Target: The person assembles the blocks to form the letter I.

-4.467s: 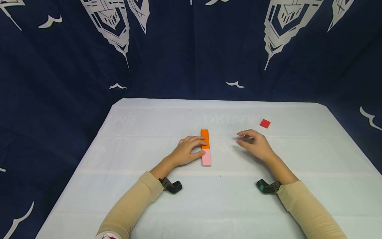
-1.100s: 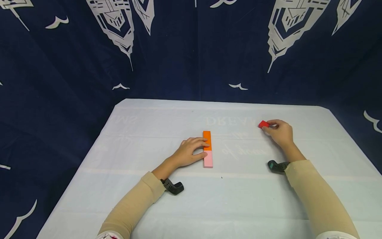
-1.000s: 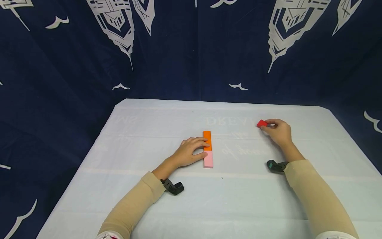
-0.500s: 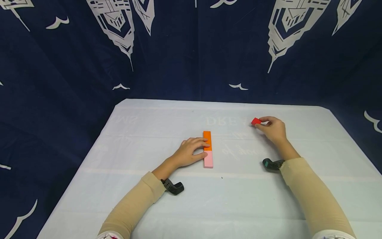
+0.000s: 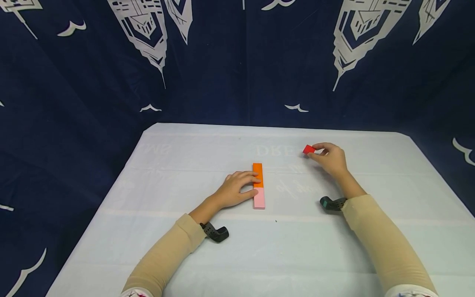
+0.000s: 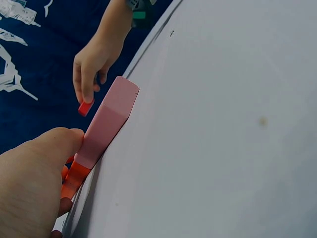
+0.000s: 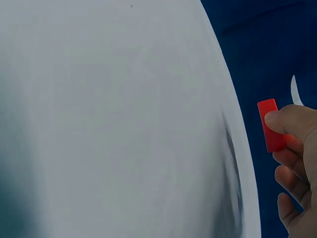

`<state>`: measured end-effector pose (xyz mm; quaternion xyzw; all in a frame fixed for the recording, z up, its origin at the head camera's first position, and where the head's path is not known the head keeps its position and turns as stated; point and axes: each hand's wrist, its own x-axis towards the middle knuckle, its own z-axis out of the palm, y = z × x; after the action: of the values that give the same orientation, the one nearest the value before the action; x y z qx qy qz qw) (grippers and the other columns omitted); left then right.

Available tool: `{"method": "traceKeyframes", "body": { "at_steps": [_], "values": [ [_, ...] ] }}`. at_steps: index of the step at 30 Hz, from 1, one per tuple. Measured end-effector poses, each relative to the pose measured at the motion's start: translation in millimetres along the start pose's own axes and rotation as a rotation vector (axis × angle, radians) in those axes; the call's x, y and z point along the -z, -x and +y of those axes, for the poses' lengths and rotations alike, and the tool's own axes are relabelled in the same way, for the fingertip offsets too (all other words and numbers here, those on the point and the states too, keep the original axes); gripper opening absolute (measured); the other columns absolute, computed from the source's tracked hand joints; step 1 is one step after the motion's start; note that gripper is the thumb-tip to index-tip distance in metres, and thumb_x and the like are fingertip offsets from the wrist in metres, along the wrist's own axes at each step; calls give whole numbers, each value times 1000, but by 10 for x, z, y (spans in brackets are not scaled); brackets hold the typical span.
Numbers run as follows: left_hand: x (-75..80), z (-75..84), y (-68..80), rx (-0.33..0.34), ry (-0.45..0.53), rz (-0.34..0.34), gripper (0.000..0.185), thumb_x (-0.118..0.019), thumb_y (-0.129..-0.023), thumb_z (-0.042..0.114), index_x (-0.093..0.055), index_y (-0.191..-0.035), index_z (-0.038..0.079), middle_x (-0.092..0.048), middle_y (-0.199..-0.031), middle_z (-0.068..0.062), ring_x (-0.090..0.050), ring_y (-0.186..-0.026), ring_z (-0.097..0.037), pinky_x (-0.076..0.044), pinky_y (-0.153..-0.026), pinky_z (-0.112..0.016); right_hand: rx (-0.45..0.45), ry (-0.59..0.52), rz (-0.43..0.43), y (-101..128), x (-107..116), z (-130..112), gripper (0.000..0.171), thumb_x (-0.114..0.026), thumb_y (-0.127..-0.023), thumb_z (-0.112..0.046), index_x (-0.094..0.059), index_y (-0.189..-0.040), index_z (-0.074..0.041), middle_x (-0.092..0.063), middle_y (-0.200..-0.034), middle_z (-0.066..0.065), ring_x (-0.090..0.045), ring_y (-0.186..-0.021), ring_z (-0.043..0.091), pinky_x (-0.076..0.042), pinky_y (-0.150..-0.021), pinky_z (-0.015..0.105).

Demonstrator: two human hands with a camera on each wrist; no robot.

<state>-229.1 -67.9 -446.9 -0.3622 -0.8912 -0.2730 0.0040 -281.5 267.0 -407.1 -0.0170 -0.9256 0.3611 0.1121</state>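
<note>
In the head view, an orange block (image 5: 257, 168) and a pink block (image 5: 259, 199) lie end to end in one strip on the white tabletop. My left hand (image 5: 237, 189) rests against the strip's left side, fingertips over the orange block and thumb at the pink one. The left wrist view shows the thumb touching the pink block (image 6: 106, 121), with the orange block (image 6: 76, 179) partly behind the hand. To the right and farther back, my right hand (image 5: 331, 160) pinches a small red block (image 5: 308, 149) between thumb and fingers. In the right wrist view the thumb presses the red block's (image 7: 267, 107) face.
A white cloth with faint lettering covers the table (image 5: 297, 247). Behind it hangs a dark blue curtain (image 5: 222, 62) with pale prints. Each wrist wears a black camera mount, the left mount (image 5: 215, 232) near the table's middle. A tiny dark speck (image 5: 276, 221) lies on the cloth.
Several seconds ago the red block lay flat and my right hand was apart from it. Now the hand grips it and has carried it left. My left hand stays on the strip.
</note>
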Motion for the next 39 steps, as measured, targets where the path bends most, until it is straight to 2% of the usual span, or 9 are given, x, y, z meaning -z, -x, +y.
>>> {"method": "traceKeyframes", "body": {
  "at_steps": [6, 20, 39],
  "values": [
    [-11, -9, 3, 1, -1, 3, 37, -53, -91, 42, -56, -125, 26, -43, -138, 8, -34, -127, -15, -28, -95, -39, 28, -16, -11, -5, -71, -57, 38, -70, -81, -27, -64, -109, -3, -58, -91, 15, -45, -77, 24, -36, -61, 33],
    [-2, -12, 9, -5, 5, 1, 39, -52, -91, 44, -56, -125, 25, -43, -139, 6, -34, -127, -16, -28, -94, -40, 80, -47, -25, -36, -243, -205, 34, -73, -78, -25, -67, -105, -4, -57, -86, 12, -45, -70, 21, -36, -56, 29],
    [5, -8, 8, 2, 4, -6, 38, -51, -92, 44, -56, -125, 26, -42, -139, 7, -34, -127, -15, -27, -97, -40, 109, -75, -94, -45, -444, -369, 32, -73, -78, -20, -66, -106, -4, -58, -91, 13, -46, -78, 24, -36, -63, 33]
  ]
}}
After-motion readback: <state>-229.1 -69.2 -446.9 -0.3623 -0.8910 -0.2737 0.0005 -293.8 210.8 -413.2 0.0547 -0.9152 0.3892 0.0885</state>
